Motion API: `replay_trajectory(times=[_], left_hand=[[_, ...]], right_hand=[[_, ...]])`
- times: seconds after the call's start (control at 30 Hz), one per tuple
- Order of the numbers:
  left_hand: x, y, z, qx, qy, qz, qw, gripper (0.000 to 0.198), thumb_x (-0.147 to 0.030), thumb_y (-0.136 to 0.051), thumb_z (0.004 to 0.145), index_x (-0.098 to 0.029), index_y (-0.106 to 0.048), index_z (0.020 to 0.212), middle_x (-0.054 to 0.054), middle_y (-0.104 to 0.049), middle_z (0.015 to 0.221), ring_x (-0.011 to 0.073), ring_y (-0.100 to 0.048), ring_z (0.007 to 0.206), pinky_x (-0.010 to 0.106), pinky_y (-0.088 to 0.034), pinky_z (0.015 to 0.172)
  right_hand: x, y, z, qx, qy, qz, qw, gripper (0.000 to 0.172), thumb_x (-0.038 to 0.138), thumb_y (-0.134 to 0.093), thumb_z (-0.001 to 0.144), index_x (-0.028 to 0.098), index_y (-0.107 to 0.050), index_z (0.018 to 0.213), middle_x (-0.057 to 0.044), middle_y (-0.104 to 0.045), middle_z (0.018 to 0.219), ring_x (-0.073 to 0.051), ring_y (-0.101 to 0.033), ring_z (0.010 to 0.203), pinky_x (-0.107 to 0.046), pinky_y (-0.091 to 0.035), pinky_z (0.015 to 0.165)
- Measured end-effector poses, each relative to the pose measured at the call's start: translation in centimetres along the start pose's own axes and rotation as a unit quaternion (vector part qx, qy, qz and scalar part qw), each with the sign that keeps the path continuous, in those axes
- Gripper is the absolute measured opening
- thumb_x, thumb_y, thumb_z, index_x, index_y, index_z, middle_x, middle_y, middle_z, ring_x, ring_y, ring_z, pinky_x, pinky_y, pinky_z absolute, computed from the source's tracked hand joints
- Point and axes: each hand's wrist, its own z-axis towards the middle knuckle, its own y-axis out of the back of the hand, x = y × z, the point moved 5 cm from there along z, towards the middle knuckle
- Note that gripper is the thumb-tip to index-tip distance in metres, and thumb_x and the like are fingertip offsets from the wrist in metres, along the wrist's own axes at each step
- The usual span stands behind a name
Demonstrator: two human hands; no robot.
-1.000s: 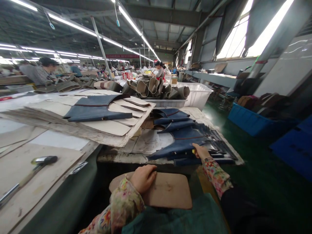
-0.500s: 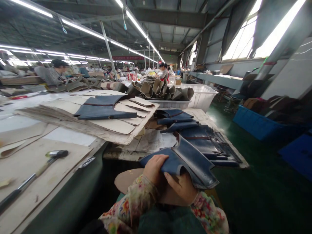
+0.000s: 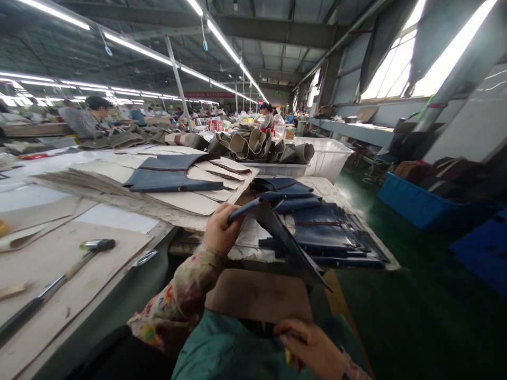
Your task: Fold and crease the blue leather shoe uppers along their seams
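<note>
**One dark blue leather panel (image 3: 279,227) raised, others lying on the surface**

In my head view, my left hand (image 3: 221,229) pinches the panel by one edge, fingers pressed together around it; the rest hangs slanting to the right, above the flat brown board (image 3: 259,295) across my lap. My right hand (image 3: 317,345) is low, just beside the board's near edge, fingers curled around a small yellow thing (image 3: 288,356), mostly hidden.

I judge this panel to be midway through handling: it is clear of the board and not laid down. One slate-blue leather piece (image 3: 170,174) lies apart on the stacked cream sheets (image 3: 190,203), perhaps finished. The overlapping pile of glossy blue leather pieces (image 3: 328,227) lies beyond my lap; which of those are done, I cannot tell.

Farther off, a shallow white plastic tray (image 3: 283,170) holds curled olive-grey pieces (image 3: 257,142). The deeper white plastic bin (image 3: 332,158) hides its contents. On my right, a blue plastic crate (image 3: 412,203) holds brown and dark pieces (image 3: 455,182).
</note>
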Motion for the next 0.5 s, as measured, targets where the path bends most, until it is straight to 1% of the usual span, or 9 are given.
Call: replay_trajectory(times=[0.07, 0.17, 0.2, 0.23, 0.3, 0.33, 0.37, 0.43, 0.5], left_hand=[[-2.6, 1.9, 1.0, -0.006, -0.049, 0.025, 0.998, 0.015, -0.026, -0.049, 0.082, -0.017, -0.061, 0.080, 0.001, -0.053, 0.073, 0.0122, -0.052, 0.070, 0.023, -0.041, 0.066], [-6.8, 3.9, 2.0, 0.011, -0.120, 0.066, 0.991, 0.014, -0.026, -0.050, 0.082, -0.018, -0.061, 0.083, 0.000, -0.054, 0.074, 0.0115, -0.052, 0.069, 0.022, -0.041, 0.064], [-8.1, 4.5, 2.3, 0.013, -0.139, 0.078, 0.987, 0.014, -0.027, -0.050, 0.082, -0.019, -0.062, 0.083, -0.001, -0.054, 0.074, 0.0115, -0.053, 0.068, 0.022, -0.040, 0.063], [-9.3, 5.1, 2.6, 0.010, -0.153, 0.088, 0.984, 0.015, -0.028, -0.050, 0.082, -0.019, -0.062, 0.082, -0.001, -0.054, 0.074, 0.0117, -0.053, 0.068, 0.022, -0.040, 0.063], [-11.1, 6.5, 3.4, -0.015, -0.169, 0.098, 0.981, 0.016, -0.030, -0.051, 0.081, -0.018, -0.061, 0.078, -0.001, -0.053, 0.071, 0.0121, -0.053, 0.068, 0.022, -0.041, 0.062], [-11.6, 7.4, 3.8, -0.033, -0.169, 0.098, 0.980, 0.017, -0.031, -0.052, 0.081, -0.018, -0.061, 0.075, -0.002, -0.052, 0.069, 0.0120, -0.053, 0.068, 0.023, -0.041, 0.063], [-12.0, 8.3, 4.3, -0.054, -0.165, 0.092, 0.980, 0.017, -0.031, -0.053, 0.080, -0.017, -0.061, 0.072, -0.003, -0.050, 0.067, 0.0117, -0.053, 0.066, 0.023, -0.041, 0.063], [-11.9, 10.2, 5.0, -0.092, -0.145, 0.061, 0.983, 0.019, -0.031, -0.055, 0.078, -0.017, -0.060, 0.068, -0.004, -0.047, 0.062, 0.0110, -0.052, 0.063, 0.023, -0.040, 0.062], [-10.7, 12.0, 5.2, -0.113, -0.113, 0.010, 0.987, 0.019, -0.033, -0.058, 0.077, -0.016, -0.060, 0.067, -0.004, -0.046, 0.059, 0.0107, -0.050, 0.060, 0.023, -0.040, 0.059]], right_hand=[[0.2, 1.8, -0.6, -0.031, -0.027, 0.072, 0.997, 0.049, 0.051, -0.044, 0.077, 0.011, -0.055, 0.104, 0.001, -0.055, 0.058, -0.006, -0.046, 0.041, -0.018, -0.035, 0.040], [0.8, 3.8, -1.1, -0.126, -0.017, 0.140, 0.982, 0.061, 0.055, -0.053, 0.071, 0.011, -0.050, 0.114, 0.001, -0.054, 0.057, -0.009, -0.048, 0.044, -0.020, -0.038, 0.040], [0.8, 4.2, -1.1, -0.154, -0.015, 0.168, 0.973, 0.065, 0.054, -0.058, 0.068, 0.012, -0.048, 0.117, 0.000, -0.057, 0.063, -0.010, -0.051, 0.049, -0.021, -0.041, 0.043], [0.8, 4.4, -1.0, -0.173, -0.014, 0.205, 0.963, 0.068, 0.053, -0.062, 0.066, 0.015, -0.046, 0.120, -0.003, -0.061, 0.074, -0.011, -0.055, 0.056, -0.022, -0.044, 0.047], [0.6, 4.5, -0.6, -0.198, -0.015, 0.283, 0.938, 0.069, 0.050, -0.067, 0.061, 0.020, -0.045, 0.119, -0.008, -0.059, 0.102, -0.015, -0.060, 0.074, -0.025, -0.049, 0.056], [0.6, 4.6, -0.3, -0.208, -0.015, 0.309, 0.928, 0.065, 0.050, -0.069, 0.059, 0.021, -0.050, 0.114, -0.008, -0.056, 0.110, -0.018, -0.060, 0.083, -0.026, -0.050, 0.060], [0.8, 4.9, 0.1, -0.213, -0.008, 0.323, 0.922, 0.058, 0.050, -0.070, 0.058, 0.021, -0.055, 0.107, -0.009, -0.055, 0.113, -0.020, -0.058, 0.091, -0.028, -0.050, 0.063], [1.8, 5.8, 0.9, -0.215, 0.029, 0.310, 0.926, 0.048, 0.052, -0.070, 0.056, 0.017, -0.062, 0.087, -0.010, -0.059, 0.106, -0.024, -0.056, 0.097, -0.032, -0.051, 0.070], [3.5, 7.4, 1.7, -0.227, 0.083, 0.275, 0.931, 0.046, 0.055, -0.069, 0.055, 0.014, -0.064, 0.075, -0.011, -0.063, 0.093, -0.026, -0.056, 0.095, -0.038, -0.049, 0.075]])
